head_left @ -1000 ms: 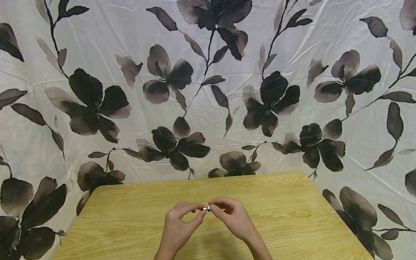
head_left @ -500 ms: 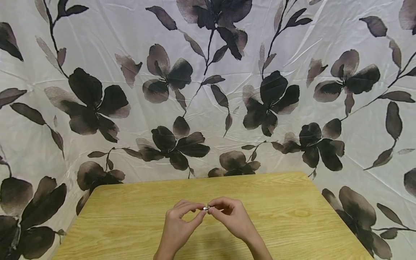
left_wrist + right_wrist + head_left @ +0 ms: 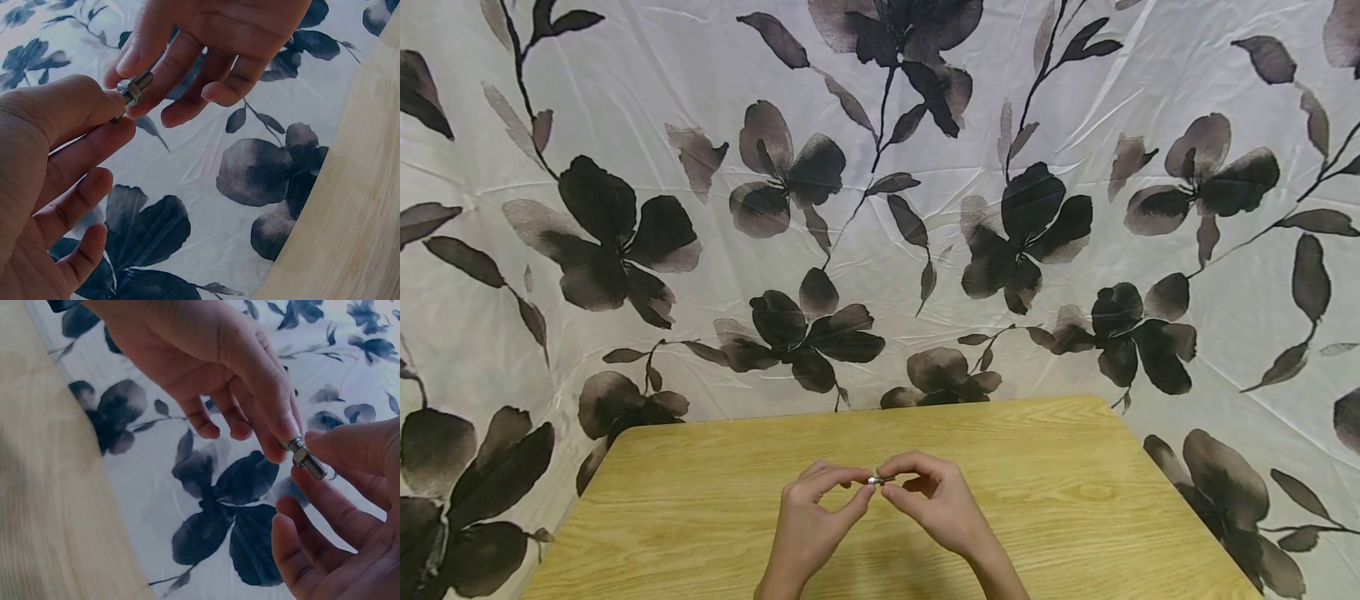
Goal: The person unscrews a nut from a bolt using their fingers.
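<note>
A small silver bolt (image 3: 144,79) with a hex nut (image 3: 129,92) on its threads is held above the table. My left hand (image 3: 814,517) pinches the bolt's head end between thumb and index finger, hiding the head. The threaded end points toward my right hand (image 3: 936,504). In the right wrist view, the right thumb (image 3: 325,442) and index finger lie on either side of the nut (image 3: 300,456), slightly parted. Whether a fingertip touches the nut is hard to tell. The other right fingers are loosely bent and hold nothing.
Below both hands is a yellow wood-grain table (image 3: 722,475) with rounded far corners. A white cloth (image 3: 917,275) printed with dark flowers hangs behind it and along its sides.
The right thumb and index finger have parted around the nut, where they were closer together one second ago, and more of the threaded end shows. The left hand has hardly moved.
</note>
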### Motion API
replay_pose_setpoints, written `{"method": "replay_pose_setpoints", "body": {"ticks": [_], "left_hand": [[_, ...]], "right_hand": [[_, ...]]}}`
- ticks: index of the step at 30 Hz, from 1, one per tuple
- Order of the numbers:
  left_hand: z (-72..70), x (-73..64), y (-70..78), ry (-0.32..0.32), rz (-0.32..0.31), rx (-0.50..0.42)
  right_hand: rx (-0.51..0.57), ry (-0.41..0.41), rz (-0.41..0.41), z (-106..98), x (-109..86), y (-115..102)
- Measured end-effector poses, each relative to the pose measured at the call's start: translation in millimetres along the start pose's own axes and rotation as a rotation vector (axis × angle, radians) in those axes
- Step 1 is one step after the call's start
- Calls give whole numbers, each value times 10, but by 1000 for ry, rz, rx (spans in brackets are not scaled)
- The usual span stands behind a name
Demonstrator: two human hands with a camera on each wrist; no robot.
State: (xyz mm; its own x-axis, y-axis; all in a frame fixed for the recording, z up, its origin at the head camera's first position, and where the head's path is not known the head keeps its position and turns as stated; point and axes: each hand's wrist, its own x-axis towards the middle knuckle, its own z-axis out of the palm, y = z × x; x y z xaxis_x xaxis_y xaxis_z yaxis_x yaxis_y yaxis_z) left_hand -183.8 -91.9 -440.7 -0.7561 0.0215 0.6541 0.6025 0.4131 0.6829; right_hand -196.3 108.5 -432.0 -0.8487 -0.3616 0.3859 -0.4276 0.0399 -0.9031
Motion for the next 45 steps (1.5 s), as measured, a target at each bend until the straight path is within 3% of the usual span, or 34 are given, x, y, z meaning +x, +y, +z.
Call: {"method": "replay_pose_setpoints", "body": {"ticks": [4, 10, 14, 24, 45], "left_hand": [[3, 0, 3, -1, -4, 4], [-1, -5, 4, 3, -7, 8], [-4, 1, 15, 0, -16, 13], [-4, -1, 10, -6, 7, 9], [-11, -7, 14, 14, 29, 15]], "right_hand": [[-4, 6, 18, -4, 4, -16], [-36, 64, 175, -8, 21, -44], [-61, 73, 226, -17, 25, -52], [-81, 13, 193, -17, 2, -65], [-36, 11, 72, -9, -5, -41]]}}
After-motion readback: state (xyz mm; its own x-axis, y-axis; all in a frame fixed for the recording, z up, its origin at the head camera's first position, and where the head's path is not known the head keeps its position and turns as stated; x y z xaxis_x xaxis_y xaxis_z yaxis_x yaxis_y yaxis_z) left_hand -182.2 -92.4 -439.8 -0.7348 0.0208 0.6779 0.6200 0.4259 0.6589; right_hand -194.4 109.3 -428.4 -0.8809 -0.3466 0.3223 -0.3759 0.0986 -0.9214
